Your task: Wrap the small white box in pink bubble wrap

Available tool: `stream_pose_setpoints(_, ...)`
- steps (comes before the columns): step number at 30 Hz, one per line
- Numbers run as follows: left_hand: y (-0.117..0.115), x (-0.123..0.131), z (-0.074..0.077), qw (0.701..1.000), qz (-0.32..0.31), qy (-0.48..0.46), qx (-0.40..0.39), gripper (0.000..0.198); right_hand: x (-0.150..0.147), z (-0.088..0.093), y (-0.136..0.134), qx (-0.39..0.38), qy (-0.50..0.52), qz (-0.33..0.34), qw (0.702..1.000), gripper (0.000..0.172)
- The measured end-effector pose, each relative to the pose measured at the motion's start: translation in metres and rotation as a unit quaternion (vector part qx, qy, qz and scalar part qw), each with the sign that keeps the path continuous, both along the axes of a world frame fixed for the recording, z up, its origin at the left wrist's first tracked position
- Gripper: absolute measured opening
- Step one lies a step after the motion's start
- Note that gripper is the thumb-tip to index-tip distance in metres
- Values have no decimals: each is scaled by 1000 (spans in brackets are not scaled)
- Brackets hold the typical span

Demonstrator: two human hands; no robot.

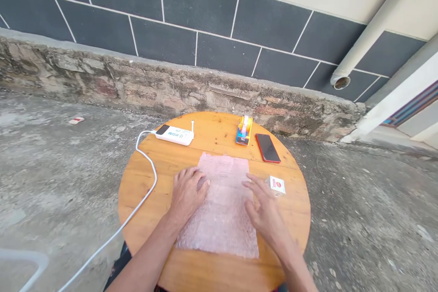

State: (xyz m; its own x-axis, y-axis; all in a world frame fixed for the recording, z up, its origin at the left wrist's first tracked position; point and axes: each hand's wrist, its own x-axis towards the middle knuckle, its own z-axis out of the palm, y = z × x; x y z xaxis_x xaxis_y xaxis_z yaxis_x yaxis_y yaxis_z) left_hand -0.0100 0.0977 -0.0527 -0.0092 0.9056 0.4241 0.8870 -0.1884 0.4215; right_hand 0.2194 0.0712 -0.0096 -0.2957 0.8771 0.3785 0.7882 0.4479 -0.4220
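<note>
A pinkish sheet of bubble wrap (pixel 226 210) lies flat on the round wooden table (pixel 143 210). At its left edge rests my left hand (pixel 188 191), palm down, with the thumb over the sheet and nothing held. My right hand (pixel 265 210) is at the sheet's right edge, fingers spread and slightly bent, also holding nothing; whether it touches the sheet I cannot tell. Just beyond the right hand sits a small white box (pixel 276 185) with a red mark, its lower part partly hidden by that hand.
Near the table's far edge are a tape dispenser (pixel 244 130) with a roll, a red-edged phone (pixel 268 148) and a white power bank (pixel 175 135). A white cable (pixel 150 159) runs off the left side. Behind stands a stone-based wall (pixel 219 96) with a drainpipe (pixel 362 39).
</note>
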Motion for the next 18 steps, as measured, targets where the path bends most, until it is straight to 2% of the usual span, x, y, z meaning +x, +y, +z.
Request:
stream_pose_setpoints(3, -1, 1, 0, 1000, -1, 16, 3, 15, -42, -8, 3, -57, -90, 72, 992, 47)
stream_pose_setpoints(5, -2, 2, 1, 1000, -2, 19, 5, 16, -54, -12, 8, -73, -136, 91, 984, 48)
stream_pose_setpoints(8, -2, 2, 2, 1000, 6, 11, 4, 18, -42, -16, 13, -64, -181, 75, 979, 46)
stream_pose_setpoints(13, -2, 0, 2, 1000, 8, -6, -1, 20, -6, -12, 8, -56, -237, -29, 969, 35)
stream_pose_setpoints(16, -3, -1, 2, 1000, 4, -8, -2, 19, -20, -8, -3, -47, -231, -42, 971, 36)
stream_pose_setpoints(18, -3, -1, 2, 1000, 3, -5, -1, 19, -40, -6, -12, -51, -211, -3, 976, 43)
